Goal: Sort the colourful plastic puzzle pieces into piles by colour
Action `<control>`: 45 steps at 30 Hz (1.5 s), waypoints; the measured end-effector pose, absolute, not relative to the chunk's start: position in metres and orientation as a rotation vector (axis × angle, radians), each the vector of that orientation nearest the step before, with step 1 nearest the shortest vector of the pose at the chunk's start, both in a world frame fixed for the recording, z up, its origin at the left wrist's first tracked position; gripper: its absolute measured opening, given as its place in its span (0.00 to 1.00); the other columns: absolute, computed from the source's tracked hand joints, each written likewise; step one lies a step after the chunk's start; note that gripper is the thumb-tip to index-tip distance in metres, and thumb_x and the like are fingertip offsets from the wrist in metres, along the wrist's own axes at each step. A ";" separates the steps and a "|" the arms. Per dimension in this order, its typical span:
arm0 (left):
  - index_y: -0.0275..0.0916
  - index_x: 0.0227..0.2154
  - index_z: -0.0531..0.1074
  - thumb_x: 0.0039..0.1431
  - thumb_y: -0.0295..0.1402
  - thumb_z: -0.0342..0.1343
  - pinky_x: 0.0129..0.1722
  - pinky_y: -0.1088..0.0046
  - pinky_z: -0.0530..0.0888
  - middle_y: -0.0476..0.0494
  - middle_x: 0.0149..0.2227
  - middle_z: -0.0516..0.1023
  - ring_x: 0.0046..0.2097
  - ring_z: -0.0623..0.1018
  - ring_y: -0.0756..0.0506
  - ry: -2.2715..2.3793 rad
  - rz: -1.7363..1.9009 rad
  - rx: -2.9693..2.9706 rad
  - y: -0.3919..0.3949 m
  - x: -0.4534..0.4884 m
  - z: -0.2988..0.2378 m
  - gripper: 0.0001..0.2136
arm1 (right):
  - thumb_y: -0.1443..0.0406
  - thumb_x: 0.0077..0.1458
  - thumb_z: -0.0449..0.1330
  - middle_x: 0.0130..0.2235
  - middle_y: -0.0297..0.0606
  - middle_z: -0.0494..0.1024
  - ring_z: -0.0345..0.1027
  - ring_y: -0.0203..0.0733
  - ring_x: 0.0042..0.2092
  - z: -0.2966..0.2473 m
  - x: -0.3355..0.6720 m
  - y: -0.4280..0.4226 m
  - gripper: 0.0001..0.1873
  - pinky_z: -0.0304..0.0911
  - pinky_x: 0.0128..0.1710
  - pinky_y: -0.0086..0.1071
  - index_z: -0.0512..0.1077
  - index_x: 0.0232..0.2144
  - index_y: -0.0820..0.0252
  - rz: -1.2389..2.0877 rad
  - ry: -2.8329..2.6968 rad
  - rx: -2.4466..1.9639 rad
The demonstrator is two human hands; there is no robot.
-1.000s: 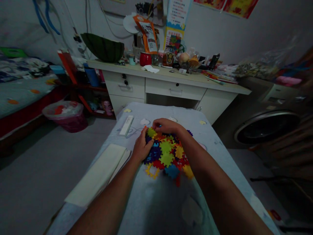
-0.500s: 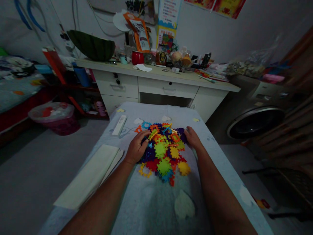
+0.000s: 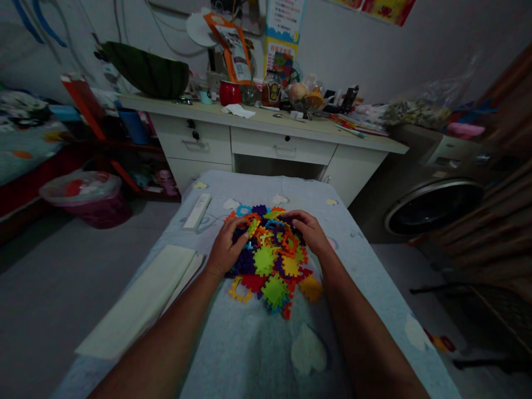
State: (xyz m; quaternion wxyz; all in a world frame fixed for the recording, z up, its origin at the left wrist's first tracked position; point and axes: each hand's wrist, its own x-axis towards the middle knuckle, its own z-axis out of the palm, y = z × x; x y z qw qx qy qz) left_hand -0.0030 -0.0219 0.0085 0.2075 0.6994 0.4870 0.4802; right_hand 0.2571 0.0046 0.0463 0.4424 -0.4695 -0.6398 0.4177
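Note:
A heap of colourful plastic interlocking building pieces (image 3: 265, 260) with toothed edges lies on the cloth-covered table. My left hand (image 3: 226, 244) is at the heap's left side, thumb and fingers closed on a yellow-green interlocking piece (image 3: 253, 228) seen edge-on. Over the upper right of the heap, my right hand (image 3: 310, 228) has its fingers curled at a dark purple interlocking piece (image 3: 286, 220), partly covered by them. Lower in the heap lie a lime-green piece (image 3: 275, 291) and an orange-yellow piece (image 3: 311, 288).
A small white box (image 3: 197, 211) and a folded pale board or packet (image 3: 139, 305) lie on the table's left side. Behind stands a white desk (image 3: 257, 124) with jars and a watermelon half (image 3: 147, 72). A washing machine (image 3: 432, 183) is at the right.
My right hand has moved left and inward over the heap, bringing the dark purple piece with it. My left hand keeps the yellow-green piece. The view has shifted slightly.

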 end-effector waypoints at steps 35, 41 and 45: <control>0.40 0.43 0.73 0.59 0.40 0.53 0.57 0.59 0.67 0.42 0.48 0.75 0.53 0.73 0.41 1.377 1.388 1.874 -0.012 -0.007 0.001 0.13 | 0.35 0.38 0.63 0.70 0.54 0.44 0.36 0.67 0.69 0.049 0.233 -0.108 0.62 0.38 0.64 0.64 0.51 0.68 0.57 0.324 -2.447 -1.300; 0.41 0.42 0.73 0.59 0.39 0.53 0.58 0.59 0.67 0.43 0.47 0.76 0.52 0.74 0.42 1.390 1.404 1.809 -0.013 -0.006 0.002 0.12 | 0.41 0.47 0.63 0.69 0.53 0.50 0.37 0.66 0.69 0.026 0.203 -0.123 0.50 0.34 0.64 0.66 0.57 0.66 0.54 0.106 -2.607 -1.311; 0.40 0.43 0.73 0.59 0.41 0.53 0.58 0.59 0.67 0.42 0.48 0.76 0.52 0.74 0.42 1.378 1.397 1.743 -0.012 -0.007 0.000 0.14 | 0.46 0.53 0.61 0.68 0.51 0.53 0.40 0.62 0.69 0.025 0.202 -0.096 0.41 0.33 0.65 0.63 0.60 0.64 0.55 0.009 -2.554 -1.326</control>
